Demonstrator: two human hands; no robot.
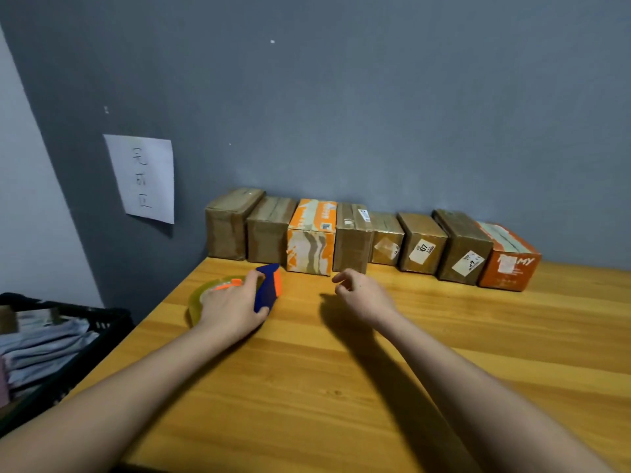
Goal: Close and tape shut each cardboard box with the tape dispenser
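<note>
Several closed cardboard boxes stand in a row against the grey wall, from a plain brown box (pixel 227 230) on the left, past an orange-and-white box (pixel 312 238), to an orange box (pixel 510 264) on the right. A blue and orange tape dispenser (pixel 268 288) with a roll of clear tape (pixel 201 297) lies on the wooden table (pixel 341 387) in front of the row. My left hand (pixel 232 305) rests over it with fingers and thumb curled round its blue handle. My right hand (pixel 362 295) hovers to its right, fingers loosely curled, holding nothing.
A black crate (pixel 85 336) with folded cloth stands to the left, below table level. A white paper sheet (pixel 141 177) with handwriting hangs on the wall. The table's left edge runs diagonally close to my left forearm.
</note>
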